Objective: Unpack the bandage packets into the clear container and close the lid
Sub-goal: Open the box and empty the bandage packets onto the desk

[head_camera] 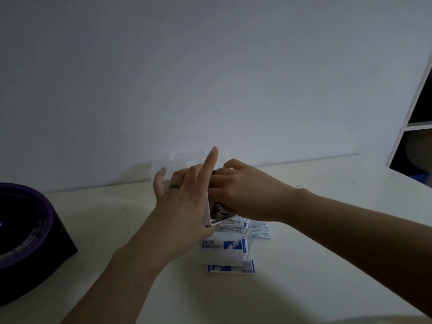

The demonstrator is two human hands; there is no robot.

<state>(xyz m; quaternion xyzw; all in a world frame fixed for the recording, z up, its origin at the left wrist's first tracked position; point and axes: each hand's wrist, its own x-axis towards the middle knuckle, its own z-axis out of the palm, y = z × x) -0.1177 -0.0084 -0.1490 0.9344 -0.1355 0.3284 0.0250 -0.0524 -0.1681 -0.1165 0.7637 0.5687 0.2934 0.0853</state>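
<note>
At the tabletop's (327,230) left edge sits a dark round tub (30,232) with a purple rim, cut off by the view, with bare white surface between it and the hands. Further back, against the wall, a pale translucent panel (138,171) leans just left of the clear container (189,157), whose faint glassy edges show above the fingers.

The left hand (180,197) is spread, its fingers straight and its forefinger pointing up. Its palm lies flat against the side of a small white carton (211,212) that stands tilted on one corner; its thumb is hidden. The right hand (238,190) curls its fingers over the carton's upper end and grips it.

Below them, smooth white bandage packets (224,245) with blue print lie heaped, one flat one nearest the person. To the right the surface runs open as far as a white shelf unit (416,113).
</note>
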